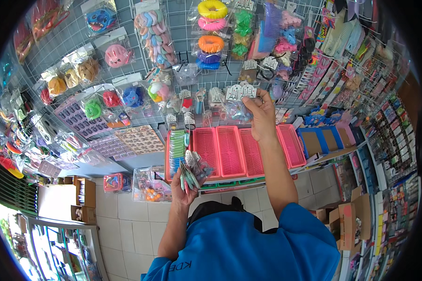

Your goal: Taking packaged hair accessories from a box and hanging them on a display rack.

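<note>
My right hand [263, 114] is raised to the wire grid wall. Its thumb and fingers pinch the white header cards of clear packets [239, 111] holding small pastel-coloured items, possibly hair ties. Whether these packets are on a hook cannot be told. Lower down, my left hand [185, 189] grips a bunch of slim green and pink items [189, 178]. Beside them, clear packets with white cards [199, 165] hang over the front of a pink basket, apparently in the same grip. Just right of my right hand hangs a purple packet [277, 89].
Pink plastic baskets [231, 151] line a shelf below the grid; the leftmost holds green and blue packets [177, 144]. Blue-edged boxes [311, 140] stand to their right. Scrunchies [211, 44] and combs [270, 30] hang above. Open cardboard boxes [350, 219] stand at the lower right.
</note>
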Available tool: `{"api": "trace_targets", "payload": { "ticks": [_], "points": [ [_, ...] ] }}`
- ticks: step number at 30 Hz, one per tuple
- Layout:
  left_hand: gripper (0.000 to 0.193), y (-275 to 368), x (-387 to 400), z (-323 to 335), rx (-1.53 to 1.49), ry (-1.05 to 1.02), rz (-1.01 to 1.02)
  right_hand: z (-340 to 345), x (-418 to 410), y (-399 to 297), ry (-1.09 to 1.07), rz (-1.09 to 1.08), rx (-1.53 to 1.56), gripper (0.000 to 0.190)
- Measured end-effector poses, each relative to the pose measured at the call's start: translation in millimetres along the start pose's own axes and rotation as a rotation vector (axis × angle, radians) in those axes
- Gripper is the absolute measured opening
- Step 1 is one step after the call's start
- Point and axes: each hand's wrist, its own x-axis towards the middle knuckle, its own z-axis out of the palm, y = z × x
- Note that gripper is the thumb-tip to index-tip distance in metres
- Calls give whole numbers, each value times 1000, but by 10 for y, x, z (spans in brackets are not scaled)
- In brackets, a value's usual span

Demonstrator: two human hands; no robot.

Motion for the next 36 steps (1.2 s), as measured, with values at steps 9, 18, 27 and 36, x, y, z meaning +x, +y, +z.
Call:
{"api": "trace_targets", "payload": {
  "ticks": [9,18,27,36],
  "points": [
    [47,110,64,-66,6,-18,24,4,75,34,-41,34,24,27],
    [55,173,169,-165,-42,-89,-33,9,231,58,-58,33,-18,25],
    [47,175,181,211,81,-22,58,53,152,12,-67,42,44,25],
    [25,102,404,523,565,259,226,108,-788,477,-159,328,-78,25]
  ]
}}
